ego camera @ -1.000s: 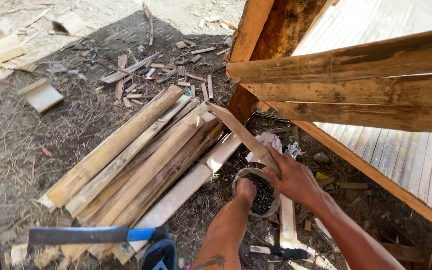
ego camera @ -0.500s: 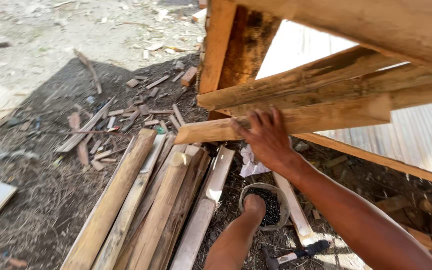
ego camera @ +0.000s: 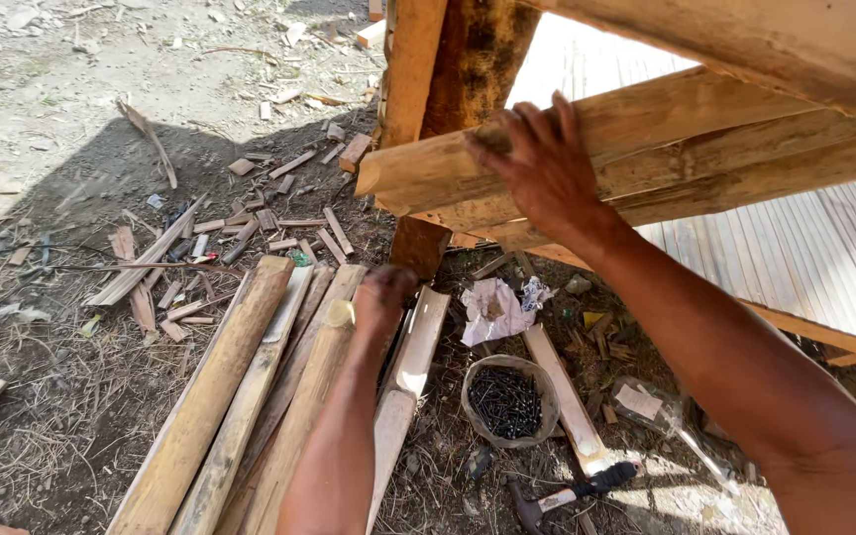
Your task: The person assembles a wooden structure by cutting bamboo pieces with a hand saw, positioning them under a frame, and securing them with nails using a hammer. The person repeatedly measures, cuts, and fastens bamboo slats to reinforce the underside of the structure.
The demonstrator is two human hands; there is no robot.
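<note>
While my right hand [ego camera: 542, 163] lies flat, fingers spread, on the topmost split plank [ego camera: 587, 139] of the stack under the wooden frame, it grips nothing; the palm simply presses the plank's pale upper face. That plank rests on others of its kind, beside the upright post [ego camera: 448, 89]. Below the post, my left hand [ego camera: 381, 297] reaches down to the bundle of long slats [ego camera: 250, 396] lying on the ground; its fingers are curled under, and I cannot tell whether they close on a slat. Just right of the slats, below the post, sits a round tin of dark nails [ego camera: 504, 401], with a crumpled white cloth [ego camera: 497, 309] above it and a hammer [ego camera: 567, 492] beneath.
</note>
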